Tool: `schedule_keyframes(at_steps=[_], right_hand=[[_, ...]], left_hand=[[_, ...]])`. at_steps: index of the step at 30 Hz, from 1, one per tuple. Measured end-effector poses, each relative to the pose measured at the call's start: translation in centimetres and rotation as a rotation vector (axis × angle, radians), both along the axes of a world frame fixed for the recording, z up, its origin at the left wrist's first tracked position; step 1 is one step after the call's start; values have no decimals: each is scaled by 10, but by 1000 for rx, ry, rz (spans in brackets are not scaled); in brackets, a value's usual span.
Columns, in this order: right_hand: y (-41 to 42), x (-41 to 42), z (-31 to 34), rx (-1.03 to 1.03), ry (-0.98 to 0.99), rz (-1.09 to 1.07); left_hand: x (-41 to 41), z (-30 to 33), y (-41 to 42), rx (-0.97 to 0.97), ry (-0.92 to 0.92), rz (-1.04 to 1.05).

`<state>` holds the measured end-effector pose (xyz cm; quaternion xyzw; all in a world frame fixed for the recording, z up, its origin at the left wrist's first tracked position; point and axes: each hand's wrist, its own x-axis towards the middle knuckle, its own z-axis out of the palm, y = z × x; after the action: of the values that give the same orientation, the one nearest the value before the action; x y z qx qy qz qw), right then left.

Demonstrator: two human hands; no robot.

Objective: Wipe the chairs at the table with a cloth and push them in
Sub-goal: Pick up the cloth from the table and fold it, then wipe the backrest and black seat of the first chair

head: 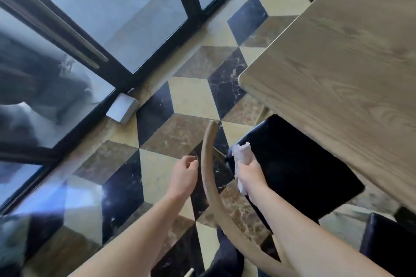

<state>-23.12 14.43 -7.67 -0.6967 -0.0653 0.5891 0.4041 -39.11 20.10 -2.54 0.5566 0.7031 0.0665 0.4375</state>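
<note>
- Our right hand [248,170] clamps the cloth [241,153] over the chair's [292,164] black seat, which lies under and beyond it, half beneath the table [337,63].
- Our left hand [183,172], fingers loosely curled and holding nothing, hovers just left of the backrest [208,164].
- We judge long, overlapping strokes will serve best.
- The table hides the seat's far edge; legs unseen.

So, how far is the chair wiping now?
Nothing looks finished yet. In hand: the right hand grips the white cloth over the black seat, the left hand beside the curved wooden backrest. Left: push this chair under the wooden table; the second dark chair waits.
</note>
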Motion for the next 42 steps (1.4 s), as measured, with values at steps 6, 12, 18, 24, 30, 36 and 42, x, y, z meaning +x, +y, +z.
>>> schedule_keyframes(at_steps=[6,12,18,24,30,36,42], right_hand=[[92,-49,-16,36,-49,-22],[88,-74,-22,67,-53,66],[3,-88,-23,198,-74,225],[-89,-71,-19,399,-380,697],[-217,-5,-9,313,-748,1047],[-297,85,-15,258,-859,1231],[-285,45,0,138,-868,1165]], left_hand=[[10,4,-3,-386,-382,265],[18,6,-6,-429,-408,331],[26,17,-12,-379,-451,387],[54,-7,-30,-356,-6,-6],[68,-35,-44,-218,405,-234],[66,-34,-46,-186,298,-149],[54,-21,-40,-111,-138,132]])
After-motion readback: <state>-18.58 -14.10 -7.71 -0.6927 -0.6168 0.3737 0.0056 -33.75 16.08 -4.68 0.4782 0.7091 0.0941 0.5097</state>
